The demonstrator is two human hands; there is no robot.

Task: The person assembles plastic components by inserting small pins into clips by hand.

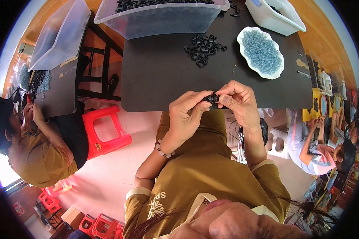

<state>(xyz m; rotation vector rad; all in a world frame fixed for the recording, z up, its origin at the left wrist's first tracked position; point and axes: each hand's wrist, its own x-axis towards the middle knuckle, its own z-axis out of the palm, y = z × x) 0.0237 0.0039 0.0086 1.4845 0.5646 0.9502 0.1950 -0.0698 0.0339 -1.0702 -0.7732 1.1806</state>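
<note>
Just above the near edge of the dark table (159, 75), a small black plastic part (211, 98) is pinched between my two hands. My left hand (186, 113) grips its left end with thumb and fingertips. From the other side, the thumb and fingers of my right hand (242, 104) close on it. My fingertips cover much of the part, so its exact shape cannot be made out. Beyond my hands lies a loose pile of small black plastic parts (203, 48). To its right is a white scalloped dish (242, 47) filled with tiny blue-grey pieces, perhaps springs.
A translucent bin (163, 26) of black parts stands at the table's far side, with a white tub (281, 23) at far right. A co-worker (48, 155) works at a table on the left, near a red stool (123, 139). Other people (315, 155) work on the right.
</note>
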